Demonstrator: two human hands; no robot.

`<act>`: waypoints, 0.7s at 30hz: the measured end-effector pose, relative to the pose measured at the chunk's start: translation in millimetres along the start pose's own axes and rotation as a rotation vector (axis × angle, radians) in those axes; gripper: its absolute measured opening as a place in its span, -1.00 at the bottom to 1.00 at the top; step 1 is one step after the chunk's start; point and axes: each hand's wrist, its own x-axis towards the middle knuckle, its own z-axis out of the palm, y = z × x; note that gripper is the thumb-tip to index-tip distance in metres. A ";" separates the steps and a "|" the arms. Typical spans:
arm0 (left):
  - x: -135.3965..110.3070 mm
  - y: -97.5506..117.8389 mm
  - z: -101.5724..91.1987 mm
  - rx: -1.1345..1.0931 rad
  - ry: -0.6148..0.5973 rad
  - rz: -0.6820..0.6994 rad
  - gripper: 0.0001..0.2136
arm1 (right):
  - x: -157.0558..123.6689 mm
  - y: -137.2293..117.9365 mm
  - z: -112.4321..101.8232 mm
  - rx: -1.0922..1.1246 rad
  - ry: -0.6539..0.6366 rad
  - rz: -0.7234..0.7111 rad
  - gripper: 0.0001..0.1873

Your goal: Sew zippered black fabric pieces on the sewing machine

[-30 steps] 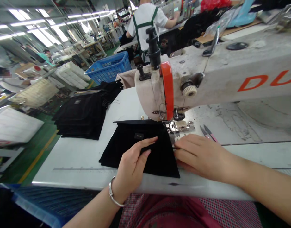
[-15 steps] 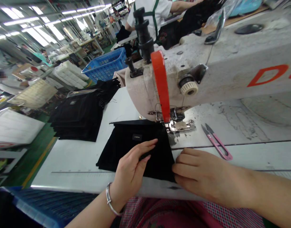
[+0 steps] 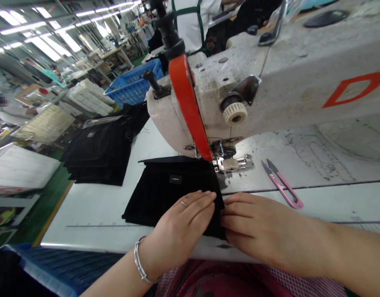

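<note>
A black fabric piece (image 3: 153, 196) with a small dark label (image 3: 175, 179) lies on the white sewing table, its right edge beside the presser foot (image 3: 230, 165) of the sewing machine (image 3: 205, 90). My left hand (image 3: 186, 225) rests flat on the fabric, fingers stretched towards the right edge. At that edge my right hand (image 3: 255, 225) has its fingers curled together on the fabric's border; its thumb is hidden. Pink thread snips (image 3: 284, 185) lie on the table to the right of the presser foot.
Stacked black fabric pieces (image 3: 98, 150) sit at the table's left. Blue crates stand behind (image 3: 134, 82) and below the front left edge (image 3: 69, 268). Across the machine is another person (image 3: 191, 24). A printed ruler (image 3: 115, 225) runs along the table front.
My left hand has slid right and flattened onto the fabric, its thumb now out of sight. My right hand has shifted slightly left at the edge. The camera view has moved a little.
</note>
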 end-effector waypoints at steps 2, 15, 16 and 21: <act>-0.2 0.4 1.8 0.022 -0.022 0.015 -0.64 | -0.3 0.0 0.9 -0.006 -0.042 0.003 -0.76; 20.4 2.9 6.7 -0.105 -0.055 -0.243 -0.30 | -4.3 -4.6 2.9 0.001 0.013 0.074 -0.79; 21.2 2.2 7.2 -0.100 -0.056 -0.237 -0.30 | -4.8 -4.6 3.5 0.000 0.008 0.070 -0.78; 25.2 -4.7 5.5 -0.093 -0.069 -0.181 -0.33 | -4.2 -4.4 4.3 0.027 0.035 0.068 -0.73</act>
